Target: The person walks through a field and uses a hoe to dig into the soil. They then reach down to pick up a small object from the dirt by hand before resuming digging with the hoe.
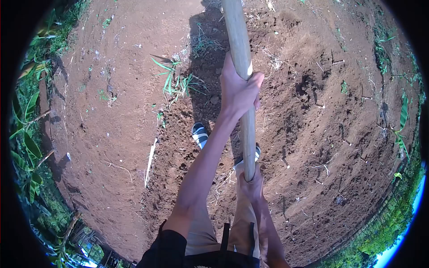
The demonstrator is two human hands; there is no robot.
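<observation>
A long, smooth wooden tool handle (247, 138) runs up the middle of the view and leaves it at the top edge, so its far end is hidden. My left hand (238, 91) is wrapped round the handle partway up, with the arm stretched forward. Lower down, close to my body, my right hand (251, 186) grips the handle near its butt end. Below the handle is loose brown soil (286, 134). A grass tuft (172, 78) grows to the left of my left hand.
My left foot (199, 135), in striped footwear, stands on the soil; the right foot (258, 153) is partly behind the handle. Several short stalks (286, 164) stick out at right. Leafy plants (31, 147) line the left edge. A pale dry stem (150, 163) lies left of my feet.
</observation>
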